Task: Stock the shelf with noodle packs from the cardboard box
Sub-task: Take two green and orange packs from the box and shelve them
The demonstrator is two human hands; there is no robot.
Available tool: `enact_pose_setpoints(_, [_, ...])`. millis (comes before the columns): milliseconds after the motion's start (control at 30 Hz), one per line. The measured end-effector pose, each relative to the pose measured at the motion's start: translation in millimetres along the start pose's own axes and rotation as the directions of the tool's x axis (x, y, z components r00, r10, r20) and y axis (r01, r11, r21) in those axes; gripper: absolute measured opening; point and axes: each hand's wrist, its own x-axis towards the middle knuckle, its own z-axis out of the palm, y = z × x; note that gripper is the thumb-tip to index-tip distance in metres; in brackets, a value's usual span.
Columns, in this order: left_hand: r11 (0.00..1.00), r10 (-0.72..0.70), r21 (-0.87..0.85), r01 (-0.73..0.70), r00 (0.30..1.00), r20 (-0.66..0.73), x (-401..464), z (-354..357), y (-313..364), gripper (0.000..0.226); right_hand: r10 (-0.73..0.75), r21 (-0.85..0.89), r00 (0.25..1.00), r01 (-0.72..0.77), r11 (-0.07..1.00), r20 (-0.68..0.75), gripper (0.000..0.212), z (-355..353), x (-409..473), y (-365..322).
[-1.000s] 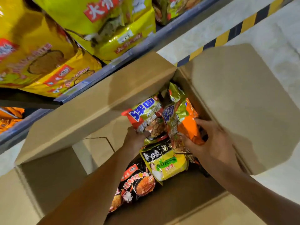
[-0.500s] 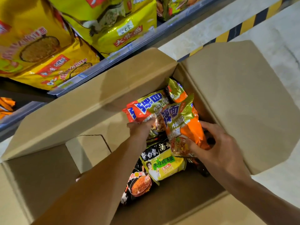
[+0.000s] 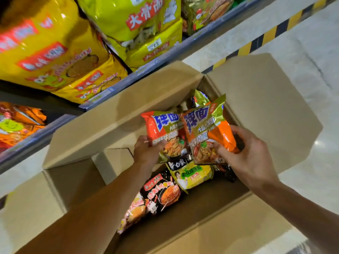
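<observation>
The left hand [image 3: 146, 153] grips an orange-and-gold noodle pack [image 3: 163, 132] by its lower edge, and the right hand [image 3: 245, 154] holds a second matching pack [image 3: 205, 131], its fingers [image 3: 236, 132] curled round the pack's right side. Both packs are upright and touching over the open cardboard box [image 3: 256, 107]. Below the fingers lie a yellow pack [image 3: 192, 176] and a black pack [image 3: 162, 192]. Beyond the fingers, the shelf [image 3: 159, 63] carries large yellow bags [image 3: 55, 52].
</observation>
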Motion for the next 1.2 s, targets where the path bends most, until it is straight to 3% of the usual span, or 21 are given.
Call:
enact_pose_setpoints(200, [0.993,0.104,0.055,-0.105,0.994,0.021,-94,-121,41,0.026,-0.002,0.081,0.999,0.006,0.997,-0.048,0.032,-25,-51,-79])
enact_pose_setpoints(367, [0.979,0.193,0.061,-0.197,0.979,0.065,-200,-228,102,0.035,0.007,0.205,1.0,-0.006,0.979,-0.005,0.035,-65,-122,-188])
enact_pose_setpoints(700, [0.895,0.441,-0.099,-0.435,0.896,0.052,-416,-414,228,0.029,-0.037,0.381,0.997,0.059,0.923,-0.065,0.036,-130,-267,-417])
enact_pose_setpoints(1000, [0.809,0.557,-0.238,-0.538,0.831,0.015,-562,-546,239,0.039,-0.182,0.43,0.98,0.197,0.881,-0.075,0.031,-156,-393,-537])
enact_pose_setpoints(1200, [0.753,0.589,-0.284,-0.594,0.8,-0.113,-636,-595,220,0.034,-0.366,0.467,0.929,0.303,0.83,0.047,0.05,-163,-439,-577])
